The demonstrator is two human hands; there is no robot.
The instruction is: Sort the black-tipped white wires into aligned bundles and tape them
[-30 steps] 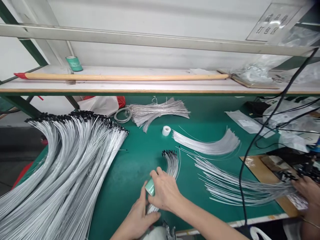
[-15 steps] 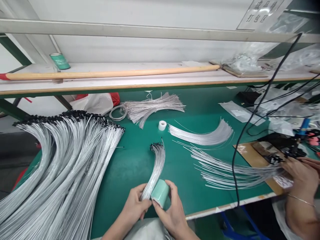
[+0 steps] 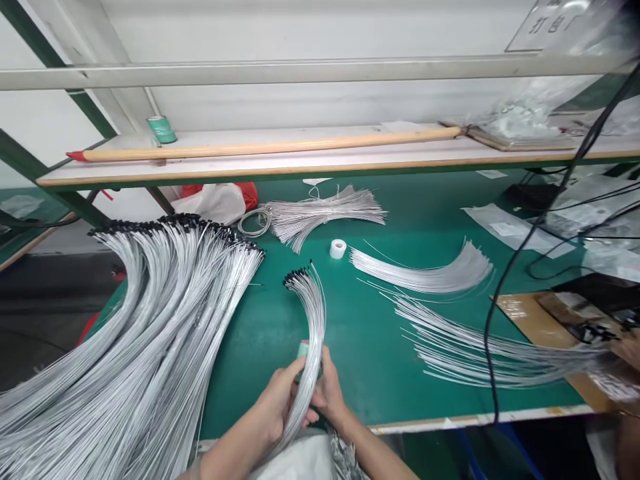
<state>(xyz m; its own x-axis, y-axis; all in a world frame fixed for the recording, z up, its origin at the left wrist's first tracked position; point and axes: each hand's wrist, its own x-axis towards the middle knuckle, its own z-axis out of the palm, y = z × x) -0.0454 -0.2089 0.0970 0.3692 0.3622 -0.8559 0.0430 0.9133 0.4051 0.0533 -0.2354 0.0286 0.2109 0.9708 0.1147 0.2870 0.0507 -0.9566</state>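
A curved bundle of thin whitish-grey cables (image 3: 316,320) with black tips rises between my hands. My left hand (image 3: 280,400) is closed around its lower part. Behind the bundle, a sliver of the green tape roll (image 3: 303,348) shows close to my left thumb; the rest is hidden. My right hand (image 3: 327,390) is closed at the bundle's right side, its fingers curling behind the cables, around the roll's hidden side.
A large heap of black-tipped cables (image 3: 175,320) covers the left. Loose cables (image 3: 430,270), a tied bundle (image 3: 325,213) and a white roll (image 3: 338,249) lie beyond. A black cord (image 3: 493,333) hangs at right, near a co-worker's hand (image 3: 627,350). A shelf (image 3: 300,163) spans the back.
The green roll has gone from the bundle's right side to behind it, with my right hand following. The bundle now curves in front of my hands. The view has shifted left.
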